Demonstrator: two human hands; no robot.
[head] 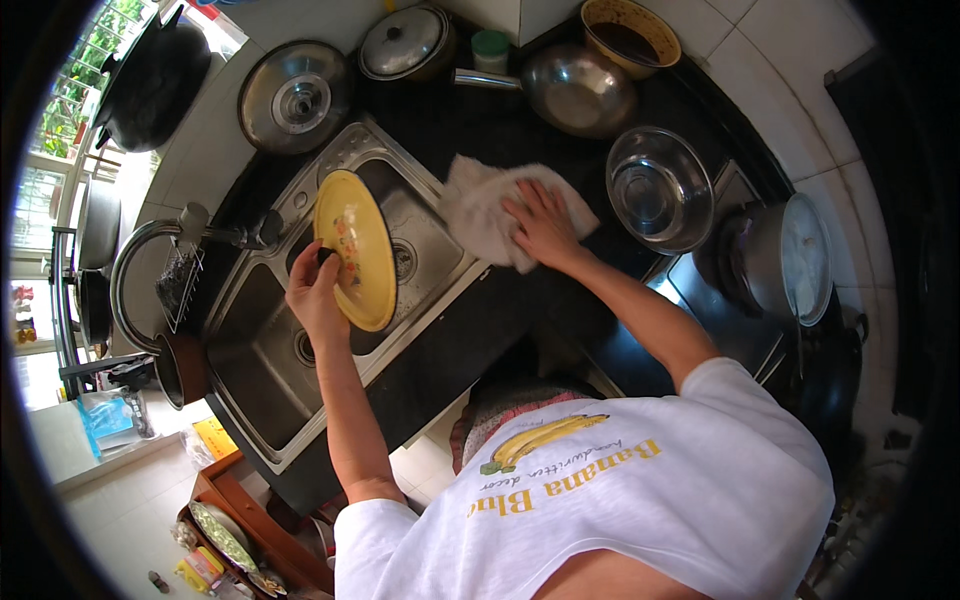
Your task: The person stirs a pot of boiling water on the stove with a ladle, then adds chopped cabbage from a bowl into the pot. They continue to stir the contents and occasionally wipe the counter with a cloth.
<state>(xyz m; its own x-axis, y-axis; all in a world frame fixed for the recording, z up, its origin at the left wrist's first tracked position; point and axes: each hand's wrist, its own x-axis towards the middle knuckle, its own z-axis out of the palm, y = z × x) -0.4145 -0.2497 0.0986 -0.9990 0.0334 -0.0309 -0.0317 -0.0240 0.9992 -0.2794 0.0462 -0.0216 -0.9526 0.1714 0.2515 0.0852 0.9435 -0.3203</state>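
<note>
My left hand [321, 289] grips the black knob of a yellow enamel pot lid [358, 259] with a flower print and dark rim. The lid is tilted nearly on edge above a double-bowl stainless steel sink [259, 352]. On the black countertop [450, 341] to the right of the sink lies a crumpled white cloth [480, 206]. My right hand [541, 225] presses flat on that cloth, fingers spread. Part of the right-hand bowl is hidden behind the lid.
A steel faucet [124, 270] arches at the left. Along the back stand a lidded pot [405, 45], an upturned steel pan [577, 90] and a yellow basin [667, 41] with dark liquid. Rightward are a steel bowl [660, 187] and a tall pot [765, 259] on the stove.
</note>
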